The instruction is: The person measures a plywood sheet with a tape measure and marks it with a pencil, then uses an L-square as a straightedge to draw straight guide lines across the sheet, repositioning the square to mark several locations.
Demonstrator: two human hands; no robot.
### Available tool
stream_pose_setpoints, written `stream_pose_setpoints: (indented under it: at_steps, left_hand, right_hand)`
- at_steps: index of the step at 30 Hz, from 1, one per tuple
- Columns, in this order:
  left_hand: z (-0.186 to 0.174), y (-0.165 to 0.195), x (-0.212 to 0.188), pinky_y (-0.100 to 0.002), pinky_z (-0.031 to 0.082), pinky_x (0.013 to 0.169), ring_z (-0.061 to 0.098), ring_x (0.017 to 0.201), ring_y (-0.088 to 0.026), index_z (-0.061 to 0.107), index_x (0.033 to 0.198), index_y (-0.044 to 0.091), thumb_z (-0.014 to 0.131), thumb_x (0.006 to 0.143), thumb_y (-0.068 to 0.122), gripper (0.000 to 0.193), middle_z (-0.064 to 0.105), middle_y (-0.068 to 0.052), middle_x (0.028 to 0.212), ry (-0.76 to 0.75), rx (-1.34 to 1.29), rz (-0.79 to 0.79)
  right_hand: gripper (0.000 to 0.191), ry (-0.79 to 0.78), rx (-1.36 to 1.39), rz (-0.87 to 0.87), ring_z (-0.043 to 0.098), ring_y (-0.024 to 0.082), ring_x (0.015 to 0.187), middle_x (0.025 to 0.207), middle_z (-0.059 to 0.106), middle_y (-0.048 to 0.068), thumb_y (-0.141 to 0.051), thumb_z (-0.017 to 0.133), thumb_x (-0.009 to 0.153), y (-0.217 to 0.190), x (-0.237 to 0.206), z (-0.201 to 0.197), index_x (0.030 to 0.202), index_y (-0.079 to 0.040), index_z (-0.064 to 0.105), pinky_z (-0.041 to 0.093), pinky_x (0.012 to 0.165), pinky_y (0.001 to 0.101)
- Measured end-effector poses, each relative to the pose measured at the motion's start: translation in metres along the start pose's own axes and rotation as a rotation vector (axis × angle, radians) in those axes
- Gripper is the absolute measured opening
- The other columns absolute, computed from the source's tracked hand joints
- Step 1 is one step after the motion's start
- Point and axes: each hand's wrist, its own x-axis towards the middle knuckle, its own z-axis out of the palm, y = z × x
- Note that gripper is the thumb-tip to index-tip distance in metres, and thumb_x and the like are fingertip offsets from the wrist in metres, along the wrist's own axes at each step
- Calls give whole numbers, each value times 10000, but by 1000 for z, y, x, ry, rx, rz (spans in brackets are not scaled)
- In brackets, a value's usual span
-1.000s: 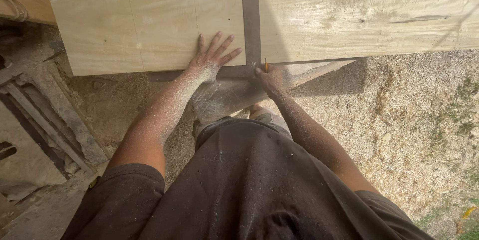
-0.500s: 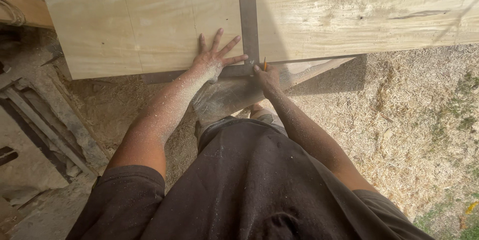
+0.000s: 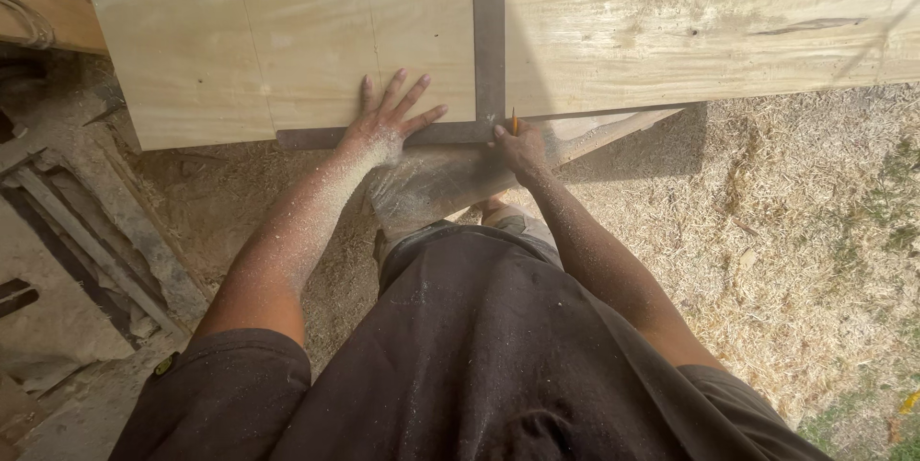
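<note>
At the far left, some dusty wooden planks (image 3: pixel 67 221) are lying on the ground, partly in shadow, beside the person's left arm. Above them a wide, pale plywood sheet (image 3: pixel 287 30) is stretching across the top of the view, with its near edge running from left to right. The left hand (image 3: pixel 388 121) is lying flat on this sheet near the edge, with the fingers spread wide and gripping nothing; it is pressing on the short arm of a dark metal square (image 3: pixel 488 30). The long arm of the square is running straight up over the sheet, and the short arm is lying along the near edge toward the left. Just to the right of the corner of the square, the right hand (image 3: pixel 519 147) is closing its fingers around a small pencil (image 3: pixel 514 121), and the tip is standing right beside the edge of the sheet, close to the square. Both arms are covered with fine sawdust. On the right side, sawdust and wood shavings (image 3: pixel 786 231) are covering the ground.
</note>
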Motion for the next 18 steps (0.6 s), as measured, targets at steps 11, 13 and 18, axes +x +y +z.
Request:
stream_pose_setpoints:
  at_steps: [11,13,18]
  left_hand:
    - [56,47,-17,-594,470,1008,477,1184,-340,227,1688,179,636,1032,199,774,379,-202,1363,413,186,-139]
    - [55,56,-15,-479,488,897,491,1051,-266,278,1636,190,659,978,197,761,426,-144,1228,443,207,-201]
    - [52,48,-19,-467,453,905,479,998,-227,293,1626,210,641,992,194,723,433,-98,1177,456,227,-140]
  right_hand:
    - [330,70,15,-114,731,177,885,976,769,111,-282,635,1012,5,-1,12,1198,-18,701,604,823,340]
    - [325,65,6,-128,730,179,869,960,763,106,-283,635,1017,6,-1,10,1187,-15,705,608,805,338]
    - [305,82,-81,-140,746,180,861,947,778,104,-276,637,1003,3,-4,8,1168,-33,719,612,796,335]
